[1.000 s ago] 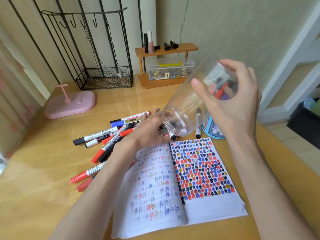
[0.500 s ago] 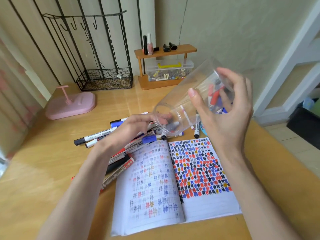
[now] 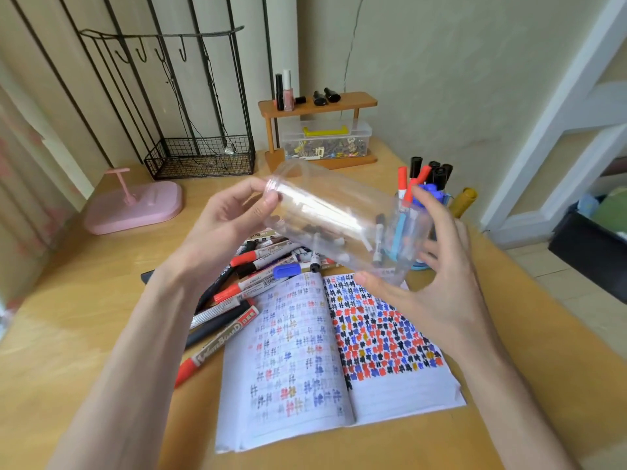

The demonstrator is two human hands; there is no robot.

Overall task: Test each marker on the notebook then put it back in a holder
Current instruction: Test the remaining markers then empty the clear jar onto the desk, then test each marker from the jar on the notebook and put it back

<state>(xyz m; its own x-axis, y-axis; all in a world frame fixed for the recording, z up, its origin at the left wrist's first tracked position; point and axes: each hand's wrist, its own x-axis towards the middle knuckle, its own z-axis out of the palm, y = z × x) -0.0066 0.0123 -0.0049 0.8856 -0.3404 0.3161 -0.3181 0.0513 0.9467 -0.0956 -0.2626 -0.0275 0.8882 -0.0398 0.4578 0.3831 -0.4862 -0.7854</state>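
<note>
Holding the clear jar (image 3: 339, 215) tilted, I pinch its mouth with my left hand (image 3: 224, 228) and grip its base with my right hand (image 3: 444, 276); markers (image 3: 252, 283) lie below.

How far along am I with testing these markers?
Done: the notebook pages carry many test marks, and several markers stand in the blue holder. In hand: left hand and right hand hold a tilted clear jar, seemingly empty. Left: the loose markers piled beside the notebook.
</note>
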